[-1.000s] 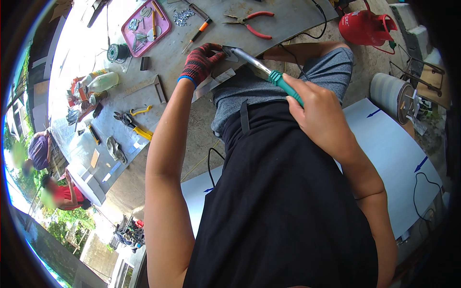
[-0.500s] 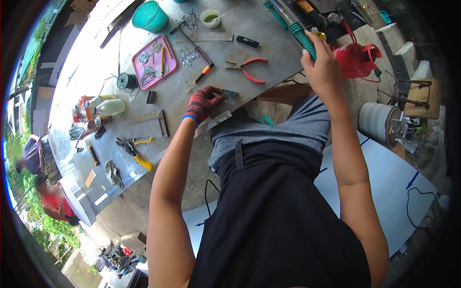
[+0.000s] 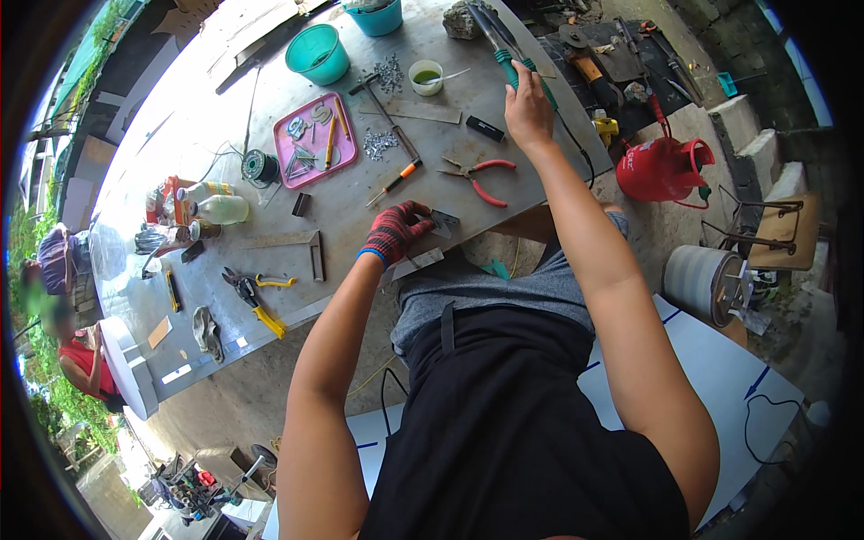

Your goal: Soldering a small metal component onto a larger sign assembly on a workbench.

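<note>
Left hand (image 3: 394,232), in a red-and-black glove, at the near edge of the table (image 3: 533,175). Its fingers are bent, tips at the left side of a small dark metal piece (image 3: 446,221); cannot tell if they pinch it or only touch it. The piece lies at the table's near edge, just in front of the person's lap.

Right hand (image 3: 529,110), bare, arm stretched forward to the table's far right. Its fingers are curled round the green handle of a soldering iron (image 3: 505,61), closed on it. A second green-handled iron (image 3: 528,65) is just beside it. Metal ends of both point away, next to a rough stone (image 3: 461,22).

Between the hands: red-handled pliers (image 3: 490,166), jaws apart, and a black box (image 3: 485,129) beyond them. Forward of the glove, an orange-and-black handled tool (image 3: 394,183), a pile of small metal bits (image 3: 380,144), and a pink tray (image 3: 347,153) with pencils and metal pieces. Farther off, a cup (image 3: 426,91) with green liquid and a teal bucket (image 3: 317,56). Left of the glove, yellow-handled snips (image 3: 243,288), open. Red gas cylinder (image 3: 661,171) right of the table.
</note>
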`<state>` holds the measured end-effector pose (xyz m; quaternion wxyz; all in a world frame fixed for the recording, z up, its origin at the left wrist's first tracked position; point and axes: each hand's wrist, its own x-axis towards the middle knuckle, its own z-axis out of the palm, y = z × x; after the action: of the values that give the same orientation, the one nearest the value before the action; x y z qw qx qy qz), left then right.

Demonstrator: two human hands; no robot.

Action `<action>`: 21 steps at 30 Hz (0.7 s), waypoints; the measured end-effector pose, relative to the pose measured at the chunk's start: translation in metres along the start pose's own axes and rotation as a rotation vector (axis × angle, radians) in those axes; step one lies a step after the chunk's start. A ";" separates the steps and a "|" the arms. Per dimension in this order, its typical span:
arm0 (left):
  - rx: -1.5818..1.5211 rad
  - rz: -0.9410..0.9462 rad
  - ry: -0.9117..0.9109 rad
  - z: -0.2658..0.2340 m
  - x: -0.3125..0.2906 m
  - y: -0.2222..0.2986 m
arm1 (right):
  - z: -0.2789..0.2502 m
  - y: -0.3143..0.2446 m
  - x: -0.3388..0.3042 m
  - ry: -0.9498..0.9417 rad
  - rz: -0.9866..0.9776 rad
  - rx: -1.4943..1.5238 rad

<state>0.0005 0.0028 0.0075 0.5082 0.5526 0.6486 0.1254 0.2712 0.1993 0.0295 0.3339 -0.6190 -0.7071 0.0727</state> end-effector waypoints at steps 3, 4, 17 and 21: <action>0.023 -0.028 -0.024 -0.001 -0.001 0.003 | 0.020 0.004 0.012 0.037 0.005 -0.008; 0.021 -0.028 -0.015 -0.001 -0.002 0.002 | 0.024 0.007 0.015 0.016 0.028 -0.026; 0.028 -0.041 -0.032 0.004 -0.007 -0.005 | 0.064 0.034 0.003 -0.079 0.062 -0.163; 0.045 0.016 -0.014 0.005 0.000 -0.006 | 0.063 0.043 0.002 -0.102 0.082 -0.212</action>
<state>0.0009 -0.0007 0.0011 0.4991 0.5698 0.6434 0.1108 0.2715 0.2308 -0.0403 0.2269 -0.6748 -0.7010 0.0426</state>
